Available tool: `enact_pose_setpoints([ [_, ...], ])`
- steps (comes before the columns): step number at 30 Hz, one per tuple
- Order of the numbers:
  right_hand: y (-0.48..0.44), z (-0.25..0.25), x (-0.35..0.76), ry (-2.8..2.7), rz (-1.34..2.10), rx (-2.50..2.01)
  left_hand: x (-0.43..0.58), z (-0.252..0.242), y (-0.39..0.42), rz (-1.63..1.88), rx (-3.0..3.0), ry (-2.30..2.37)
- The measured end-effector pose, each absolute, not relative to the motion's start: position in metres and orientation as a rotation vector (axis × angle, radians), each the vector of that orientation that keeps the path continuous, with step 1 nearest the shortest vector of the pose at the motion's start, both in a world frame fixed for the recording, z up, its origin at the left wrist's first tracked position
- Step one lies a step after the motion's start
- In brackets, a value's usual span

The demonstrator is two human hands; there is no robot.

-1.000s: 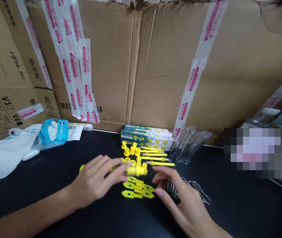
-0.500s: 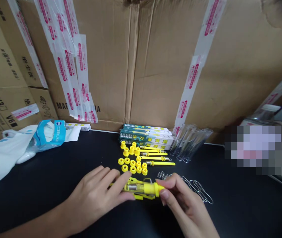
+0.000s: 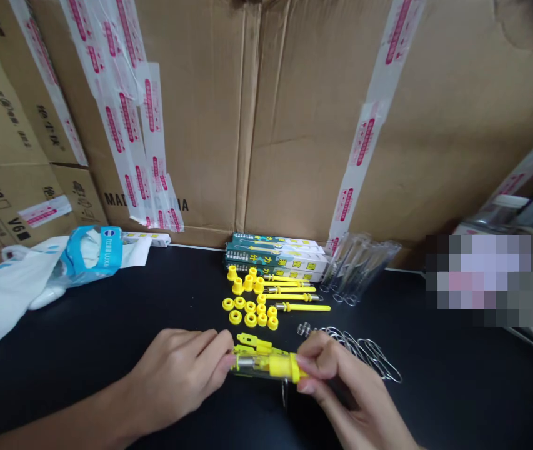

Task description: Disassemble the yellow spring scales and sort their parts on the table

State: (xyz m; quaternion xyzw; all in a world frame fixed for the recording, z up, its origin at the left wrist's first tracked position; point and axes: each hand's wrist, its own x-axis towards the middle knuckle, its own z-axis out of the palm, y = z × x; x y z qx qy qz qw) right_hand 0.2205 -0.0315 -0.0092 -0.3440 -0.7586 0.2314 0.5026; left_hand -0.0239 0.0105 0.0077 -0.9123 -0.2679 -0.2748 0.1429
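Observation:
Between my two hands lies a tubular spring scale (image 3: 259, 364), nearly level, with a clear tube, a metal spring and a yellow end plug (image 3: 281, 367). My left hand (image 3: 179, 369) is closed around the tube's left end, which its fingers hide. My right hand (image 3: 341, 387) pinches the yellow cap at the right end between thumb and fingers. A bent metal piece (image 3: 285, 392) hangs below the plug. Just behind the tube, flat yellow parts (image 3: 253, 342) lie on the black table, partly covered.
Yellow rings and collars (image 3: 250, 307) and several yellow rods with springs (image 3: 303, 307) lie beyond my hands. Behind them are printed boxes (image 3: 275, 253) and clear tubes (image 3: 357, 269). Wire hooks (image 3: 373, 356) lie to the right, a tissue pack (image 3: 92, 253) to the left. Cardboard walls the back.
My left hand has shifted slightly, its fingers now curled tighter at the tube's left end. The bent metal piece has swung from above the tube to below it. More flat yellow parts show behind.

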Motion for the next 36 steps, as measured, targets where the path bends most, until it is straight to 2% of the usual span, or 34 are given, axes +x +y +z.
enact_pose_setpoints([
  [5,-0.026,-0.011,0.224,-1.801,0.486,-0.957,-0.023,0.010,0.015,-0.804,-2.594,-0.827],
  [14,-0.028,-0.011,0.226,-1.738,0.673,-1.092,-0.025,0.012,0.017,-0.739,-2.433,-0.719],
  [22,-0.033,-0.007,0.227,-1.880,0.406,-0.900,-0.023,0.008,0.010,-0.693,-2.661,-0.902],
  [29,-0.037,-0.005,0.228,-1.938,0.265,-0.844,-0.026,0.007,0.012,-0.841,-2.757,-0.953],
  [36,-0.027,-0.002,0.228,-1.869,0.415,-1.045,-0.026,0.003,0.015,-0.847,-2.531,-0.838],
])
